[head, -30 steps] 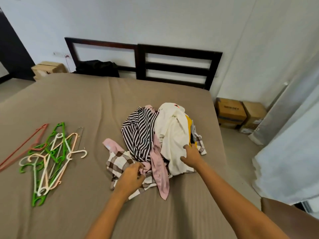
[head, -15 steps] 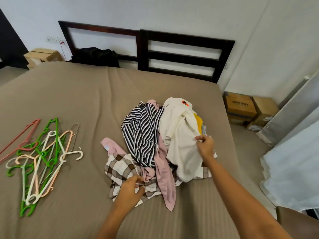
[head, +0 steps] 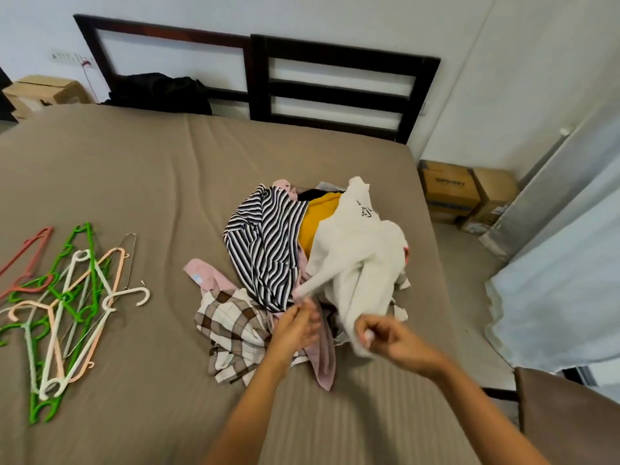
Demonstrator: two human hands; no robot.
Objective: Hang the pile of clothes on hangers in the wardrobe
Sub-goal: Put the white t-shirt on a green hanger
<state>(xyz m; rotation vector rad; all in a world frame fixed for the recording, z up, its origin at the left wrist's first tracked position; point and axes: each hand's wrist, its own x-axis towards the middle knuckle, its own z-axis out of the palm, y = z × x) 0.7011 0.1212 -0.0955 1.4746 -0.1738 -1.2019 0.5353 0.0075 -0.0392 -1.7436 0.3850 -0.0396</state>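
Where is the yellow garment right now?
In the head view, the yellow garment sits at the far side of the clothes pile on the bed, between the striped garment on its left and the white garment on its right.

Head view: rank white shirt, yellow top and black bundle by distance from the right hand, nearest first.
1. white shirt: held by the right hand.
2. yellow top: just beyond the shirt.
3. black bundle: far left, at the headboard.

A bed point(head: 134, 169) with a brown sheet fills the middle, its dark wooden headboard point(head: 335, 65) against the far white wall point(head: 369, 21), a black bundle point(head: 161, 92) lying at its far edge, two cardboard boxes point(head: 449, 193) on the floor to the right near a pale curtain point(head: 563, 263), and another box point(head: 43, 92) at the far left.
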